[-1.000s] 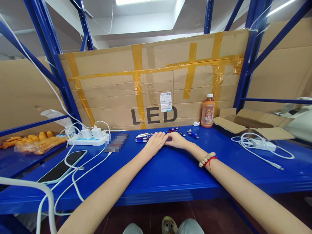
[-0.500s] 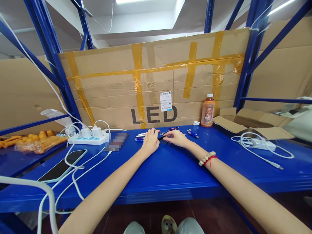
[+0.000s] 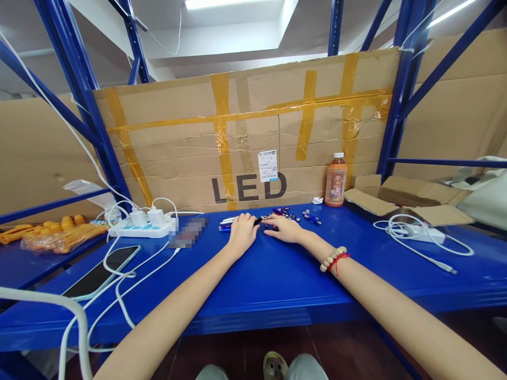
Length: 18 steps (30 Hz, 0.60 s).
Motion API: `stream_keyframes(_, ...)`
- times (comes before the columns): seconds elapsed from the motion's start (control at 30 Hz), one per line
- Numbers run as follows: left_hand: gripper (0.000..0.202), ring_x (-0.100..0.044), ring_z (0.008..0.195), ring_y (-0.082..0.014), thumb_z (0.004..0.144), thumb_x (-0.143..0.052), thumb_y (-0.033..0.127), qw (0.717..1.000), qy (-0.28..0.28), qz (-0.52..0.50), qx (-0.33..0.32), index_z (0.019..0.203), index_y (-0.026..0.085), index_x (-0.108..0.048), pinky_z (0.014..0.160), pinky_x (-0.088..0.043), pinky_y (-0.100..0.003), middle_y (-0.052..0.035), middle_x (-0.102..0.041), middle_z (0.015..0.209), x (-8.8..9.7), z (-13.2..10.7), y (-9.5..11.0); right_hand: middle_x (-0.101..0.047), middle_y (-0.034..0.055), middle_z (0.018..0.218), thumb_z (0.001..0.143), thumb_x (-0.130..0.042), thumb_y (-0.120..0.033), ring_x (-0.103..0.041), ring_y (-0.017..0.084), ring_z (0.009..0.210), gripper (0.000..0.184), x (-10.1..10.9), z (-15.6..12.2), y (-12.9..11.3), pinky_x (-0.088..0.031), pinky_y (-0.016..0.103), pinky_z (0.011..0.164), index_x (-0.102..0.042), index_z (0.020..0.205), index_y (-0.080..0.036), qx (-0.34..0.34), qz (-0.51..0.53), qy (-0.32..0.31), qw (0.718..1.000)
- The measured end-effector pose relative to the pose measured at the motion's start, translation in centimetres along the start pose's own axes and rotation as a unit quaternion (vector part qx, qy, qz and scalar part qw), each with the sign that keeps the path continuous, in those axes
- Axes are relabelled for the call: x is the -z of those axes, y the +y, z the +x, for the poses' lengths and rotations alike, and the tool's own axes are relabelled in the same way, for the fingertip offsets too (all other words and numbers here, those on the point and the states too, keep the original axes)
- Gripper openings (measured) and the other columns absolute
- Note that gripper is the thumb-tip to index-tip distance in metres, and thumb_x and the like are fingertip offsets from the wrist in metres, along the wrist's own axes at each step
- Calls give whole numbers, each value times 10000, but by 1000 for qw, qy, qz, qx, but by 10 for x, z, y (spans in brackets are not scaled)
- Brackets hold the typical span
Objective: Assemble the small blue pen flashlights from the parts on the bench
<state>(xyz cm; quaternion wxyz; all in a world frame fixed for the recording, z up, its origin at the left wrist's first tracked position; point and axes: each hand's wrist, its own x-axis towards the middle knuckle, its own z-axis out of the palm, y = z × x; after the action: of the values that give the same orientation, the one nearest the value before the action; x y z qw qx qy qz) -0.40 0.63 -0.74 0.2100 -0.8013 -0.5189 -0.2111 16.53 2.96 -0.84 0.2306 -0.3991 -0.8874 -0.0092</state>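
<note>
My left hand (image 3: 243,233) is closed around a slim dark pen (image 3: 257,221), whose end sticks out past the fingertips. My right hand (image 3: 283,229) is close on the other side, its index finger by the pen's end and its thumb apart, lower down. Silver and blue pens (image 3: 225,228) lie left of my left hand, partly covered by it. Behind my right hand is a small heap of pens or pen parts (image 3: 285,212), too small to tell apart. A blue pen (image 3: 312,218) lies farther right.
On the blue shelf (image 3: 253,285), a power strip (image 3: 140,230), a phone (image 3: 103,272) and white cables are at left. A bottle (image 3: 336,180), an open carton (image 3: 412,196) and a coiled charger cable (image 3: 423,236) are at right. Cardboard (image 3: 178,158) closes the back.
My right hand's pinch on the dark pen has loosened, its thumb now apart from the index finger. My left hand stays around the pen. The view has shifted slightly.
</note>
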Motion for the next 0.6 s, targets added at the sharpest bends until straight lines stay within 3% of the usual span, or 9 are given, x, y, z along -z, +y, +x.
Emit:
stream_keyframes(0.1,173,-463,895,-216,846,-401,280,1000,1,7,1,914,167,-513,753,-347,-344,-60,-545,945,0,-1,1,-588,65,1016,798,-475,-253,-545,166,921,268,-2,2,0,-414,261,793,-611,1025,-214,3,-21,-17,1000)
stream_keyframes(0.27,169,-473,909,-199,839,-422,253,1000,-3,-4,-6,987,183,-465,771,-356,-320,-42,-545,966,1,0,1,-635,41,916,752,-508,-139,-581,135,771,229,-2,4,1,-441,225,705,-662,909,-203,-22,1,-2,1000)
stream_keyframes(0.4,152,-488,882,-189,836,-431,239,1000,-7,-7,-23,976,188,-459,768,-368,-301,-33,-546,945,3,0,1,-669,38,811,708,-544,-109,-594,129,680,191,-3,6,4,-449,216,658,-680,826,-174,-32,49,15,998)
stream_keyframes(0.6,218,-506,828,-196,867,-357,345,999,2,15,-32,912,168,-477,722,-385,-305,-51,-555,888,3,1,2,-678,34,692,667,-597,-144,-600,132,616,119,-1,7,5,-446,206,585,-686,745,-158,-79,83,27,993)
